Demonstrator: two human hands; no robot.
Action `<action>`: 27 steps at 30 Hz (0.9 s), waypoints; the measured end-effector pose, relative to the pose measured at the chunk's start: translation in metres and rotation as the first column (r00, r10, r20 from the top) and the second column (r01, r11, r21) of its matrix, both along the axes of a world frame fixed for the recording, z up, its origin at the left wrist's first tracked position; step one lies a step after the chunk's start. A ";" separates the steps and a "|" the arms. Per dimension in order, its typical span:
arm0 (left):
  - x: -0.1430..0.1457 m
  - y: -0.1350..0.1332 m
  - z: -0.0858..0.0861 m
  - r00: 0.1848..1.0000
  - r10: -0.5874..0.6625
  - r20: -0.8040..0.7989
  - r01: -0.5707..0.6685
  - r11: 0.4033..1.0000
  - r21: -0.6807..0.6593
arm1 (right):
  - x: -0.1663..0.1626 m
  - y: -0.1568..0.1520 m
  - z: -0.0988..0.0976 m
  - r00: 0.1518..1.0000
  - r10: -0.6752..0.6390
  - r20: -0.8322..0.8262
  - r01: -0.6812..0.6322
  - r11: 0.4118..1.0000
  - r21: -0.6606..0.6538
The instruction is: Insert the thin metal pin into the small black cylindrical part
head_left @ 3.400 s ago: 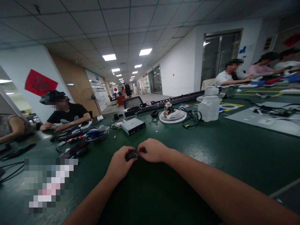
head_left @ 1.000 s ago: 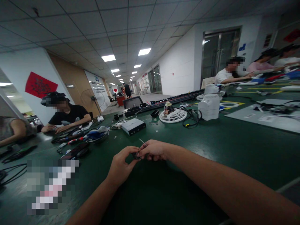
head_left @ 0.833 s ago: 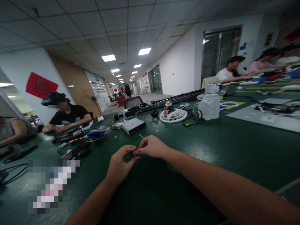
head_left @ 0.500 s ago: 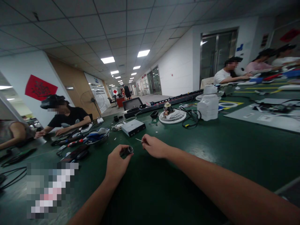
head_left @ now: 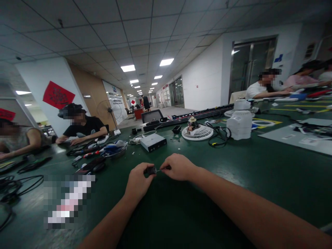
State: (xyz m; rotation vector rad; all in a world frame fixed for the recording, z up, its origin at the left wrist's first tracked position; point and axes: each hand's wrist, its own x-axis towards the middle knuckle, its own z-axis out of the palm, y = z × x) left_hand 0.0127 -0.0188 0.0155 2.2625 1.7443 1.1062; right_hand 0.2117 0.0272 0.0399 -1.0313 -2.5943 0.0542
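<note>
Left hand (head_left: 137, 180) grips a small dark cylinder (head_left: 152, 170) over the green table (head_left: 220, 155), its round end turned rightward. Right hand (head_left: 181, 167) pinches a thin tool (head_left: 159, 170), whose tip is just beside this end.

a small dark cylindrical part (head_left: 151, 170), its pale-rimmed end facing right, lies sideways between thumb and fingers of the left hand (head_left: 138, 179). a thin metal rod (head_left: 159, 169) juts from the right hand (head_left: 178, 167), pointing at that rimmed end, contact unclear.
</note>
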 end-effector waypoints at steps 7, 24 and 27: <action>0.001 0.000 -0.001 0.996 -0.026 -0.087 0.027 1.000 0.015 | 0.000 0.001 -0.003 0.998 -0.066 -0.017 0.064 0.992 -0.112; 0.002 0.002 -0.003 0.982 -0.046 -0.183 0.031 0.996 -0.085 | -0.001 0.001 -0.001 0.986 -0.165 -0.016 0.162 0.978 -0.131; 0.002 0.002 -0.003 0.981 -0.045 -0.191 0.027 0.995 -0.095 | 0.000 0.002 -0.001 0.990 -0.134 0.042 0.138 0.982 -0.127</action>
